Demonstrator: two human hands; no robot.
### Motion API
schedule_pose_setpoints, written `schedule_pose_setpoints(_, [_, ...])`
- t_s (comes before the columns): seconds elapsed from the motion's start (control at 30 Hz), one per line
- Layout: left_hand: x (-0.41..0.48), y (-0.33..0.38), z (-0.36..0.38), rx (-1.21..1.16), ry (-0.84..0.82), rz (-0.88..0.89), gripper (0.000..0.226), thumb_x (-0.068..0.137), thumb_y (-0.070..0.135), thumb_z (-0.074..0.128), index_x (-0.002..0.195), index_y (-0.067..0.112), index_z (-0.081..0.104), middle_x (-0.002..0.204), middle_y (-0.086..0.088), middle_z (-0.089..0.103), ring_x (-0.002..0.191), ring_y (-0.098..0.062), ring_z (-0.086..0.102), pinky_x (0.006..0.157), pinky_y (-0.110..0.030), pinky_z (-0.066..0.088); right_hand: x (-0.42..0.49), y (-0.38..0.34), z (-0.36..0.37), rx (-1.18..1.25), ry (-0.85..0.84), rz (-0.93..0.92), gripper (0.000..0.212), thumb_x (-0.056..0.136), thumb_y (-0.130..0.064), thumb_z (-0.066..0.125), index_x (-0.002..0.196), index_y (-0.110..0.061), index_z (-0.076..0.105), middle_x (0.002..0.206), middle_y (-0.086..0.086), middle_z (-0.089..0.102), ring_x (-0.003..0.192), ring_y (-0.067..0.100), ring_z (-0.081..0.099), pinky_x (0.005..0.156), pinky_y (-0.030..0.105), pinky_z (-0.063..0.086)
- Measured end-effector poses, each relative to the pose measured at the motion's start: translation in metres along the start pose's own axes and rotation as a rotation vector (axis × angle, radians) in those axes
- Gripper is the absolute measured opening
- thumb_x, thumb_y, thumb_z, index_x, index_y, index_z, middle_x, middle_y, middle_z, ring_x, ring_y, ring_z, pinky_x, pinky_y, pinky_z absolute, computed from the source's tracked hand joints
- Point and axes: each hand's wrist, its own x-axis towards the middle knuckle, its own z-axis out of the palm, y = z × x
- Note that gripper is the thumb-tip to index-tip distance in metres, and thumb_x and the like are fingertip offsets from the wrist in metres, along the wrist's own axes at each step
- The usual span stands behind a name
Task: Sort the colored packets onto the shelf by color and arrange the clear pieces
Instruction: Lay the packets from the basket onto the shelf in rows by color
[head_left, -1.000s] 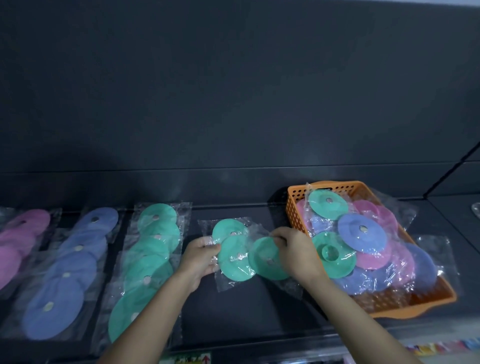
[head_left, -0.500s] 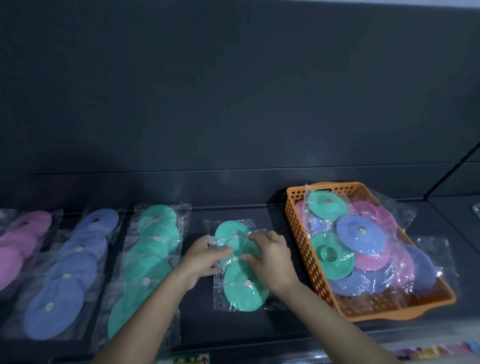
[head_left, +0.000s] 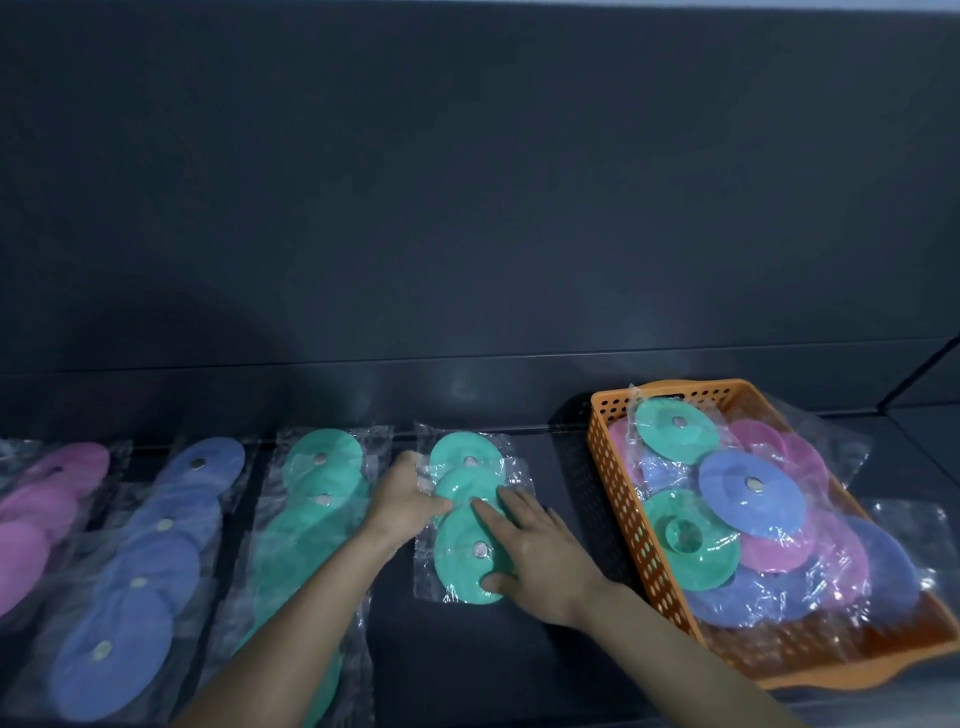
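Note:
A short row of green disc packets (head_left: 466, 558) in clear wrap lies on the dark shelf (head_left: 550, 519), just right of a longer green row (head_left: 317, 499). My left hand (head_left: 402, 493) rests on the left edge of the short row, fingers fairly straight. With fingers spread flat, my right hand (head_left: 524, 551) presses on the nearest green disc. Further left lie a blue row (head_left: 150, 561) and a pink row (head_left: 47, 493). An orange basket (head_left: 618, 499) to the right holds mixed green, blue and pink packets.
The shelf's dark back wall (head_left: 467, 208) rises right behind the rows. A bare strip of shelf lies between the short green row and the basket. The shelf's front edge runs along the bottom of the view.
The green packets that my hands held side by side were turned into a front-to-back row and laid down. My right hand went from gripping to pressing flat.

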Motion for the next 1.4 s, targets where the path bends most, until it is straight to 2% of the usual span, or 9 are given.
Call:
schedule_pose_setpoints(0.17, [0.015,0.003,-0.003,0.086,0.072,0.020,0.053,0.075,0.003,0.074,0.119,0.007,0.044,0.103,-0.008,0.061,0.091,-0.023,0.062,0.070,-0.031,0.052,0.019,0.000,-0.003,0.001,-0.020,0.005,0.083,0.090,-0.043,0.054,0.149,-0.035,-0.003,0.159,0.002,-0.007,0.145,0.019,-0.012,0.117,0.044,0.000])
schedule_pose_setpoints(0.3, [0.019,0.007,-0.006,0.150,0.055,0.007,0.073,0.077,0.009,0.074,0.136,0.005,0.031,0.118,-0.012,0.058,0.105,-0.025,0.058,0.087,-0.035,0.050,0.027,0.007,-0.010,-0.031,-0.037,-0.004,0.084,0.088,-0.047,0.055,0.149,-0.037,-0.002,0.159,0.000,-0.005,0.145,0.017,-0.010,0.117,0.045,-0.001])
schedule_pose_setpoints(0.47, [0.000,0.017,-0.003,0.667,0.180,0.276,0.081,0.089,0.033,0.059,0.149,0.019,0.006,0.154,-0.008,0.015,0.140,-0.029,0.020,0.111,-0.040,0.026,0.025,0.004,-0.011,0.031,0.011,-0.015,0.068,0.093,-0.046,0.047,0.150,-0.031,0.011,0.159,0.007,0.005,0.146,0.023,0.001,0.118,0.044,0.009])
schedule_pose_setpoints(0.6, [-0.011,0.006,0.005,0.821,-0.094,0.421,0.066,0.096,0.050,0.035,0.150,0.026,0.007,0.159,0.006,-0.006,0.146,-0.018,-0.007,0.117,-0.037,0.009,0.014,0.004,-0.029,0.238,0.251,0.005,0.041,0.096,-0.021,0.044,0.137,-0.016,0.043,0.145,0.012,0.036,0.131,0.030,0.040,0.106,0.036,0.038])
schedule_pose_setpoints(0.73, [-0.016,-0.005,0.010,0.993,-0.239,0.342,0.067,0.095,0.056,0.028,0.150,0.028,0.001,0.158,0.005,-0.014,0.145,-0.024,-0.011,0.117,-0.037,0.001,-0.004,0.013,-0.053,0.212,0.403,0.034,0.032,0.093,-0.011,0.046,0.123,-0.010,0.057,0.138,0.013,0.045,0.127,0.028,0.046,0.101,0.032,0.040])
schedule_pose_setpoints(1.0, [-0.035,0.068,0.051,0.734,-0.079,0.523,0.058,0.098,0.042,0.038,0.146,0.015,0.024,0.158,-0.007,0.011,0.146,-0.020,0.002,0.117,-0.033,0.008,-0.059,0.063,-0.079,0.162,0.616,0.188,0.022,0.091,-0.011,0.052,0.106,-0.002,0.065,0.127,0.014,0.055,0.110,0.035,0.056,0.088,0.035,0.047])
schedule_pose_setpoints(1.17, [-0.047,0.109,0.093,0.623,-0.125,0.762,0.041,0.098,0.026,0.042,0.138,0.015,0.042,0.148,-0.002,0.034,0.138,-0.018,0.030,0.110,-0.028,0.026,-0.087,0.121,-0.081,0.070,0.463,0.424,0.032,0.088,-0.021,0.055,0.115,-0.006,0.059,0.130,0.014,0.049,0.116,0.032,0.052,0.092,0.031,0.042])
schedule_pose_setpoints(1.3, [-0.038,0.133,0.131,0.669,-0.166,0.847,0.025,0.094,0.017,0.046,0.113,0.009,0.061,0.116,-0.004,0.060,0.104,-0.023,0.057,0.085,-0.038,0.048,-0.103,0.145,-0.078,-0.040,0.355,0.389,0.043,0.086,-0.034,0.055,0.125,-0.017,0.052,0.133,0.009,0.047,0.122,0.029,0.043,0.099,0.033,0.039])
schedule_pose_setpoints(1.4, [-0.025,0.147,0.157,0.803,-0.179,0.830,0.026,0.091,0.014,0.046,0.112,0.008,0.059,0.112,-0.008,0.060,0.100,-0.028,0.059,0.081,-0.042,0.050,-0.107,0.154,-0.073,-0.143,0.346,0.326,0.048,0.086,-0.033,0.056,0.133,-0.027,0.048,0.136,0.015,0.045,0.128,0.039,0.038,0.104,0.043,0.037])
